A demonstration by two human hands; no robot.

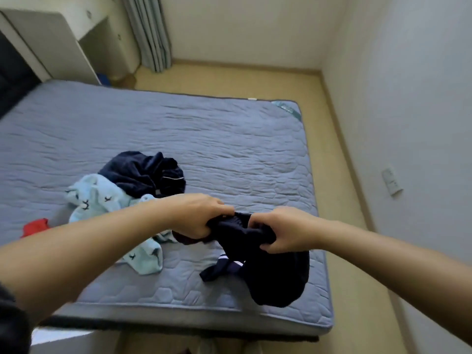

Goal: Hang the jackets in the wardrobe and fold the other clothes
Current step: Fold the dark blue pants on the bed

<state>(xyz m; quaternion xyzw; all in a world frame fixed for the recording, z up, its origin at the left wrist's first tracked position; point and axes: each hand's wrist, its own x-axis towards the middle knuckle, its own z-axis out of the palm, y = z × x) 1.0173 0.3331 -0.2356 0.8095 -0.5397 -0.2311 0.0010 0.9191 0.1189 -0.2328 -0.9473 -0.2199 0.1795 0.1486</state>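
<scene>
Head view looks down on a bed (229, 139) with a blue quilted cover. At its near left lies a red cloth (35, 226). Right of that, a pale blue garment (94, 198) with small dark marks lies crumpled, and a navy heap (143, 172) touches its far side. Beyond the bed a grey curtain (150, 34) hangs to the floor. The left hand (201, 217) is curled tight round the bunched top of a navy garment (278, 277). The right hand (283, 232), close beside it, pinches the same bunched edge. The garment hangs from both hands, its lower part and a white-striped piece resting on the bed towards the near right corner. A white socket (392, 181) sits on the right wall.
</scene>
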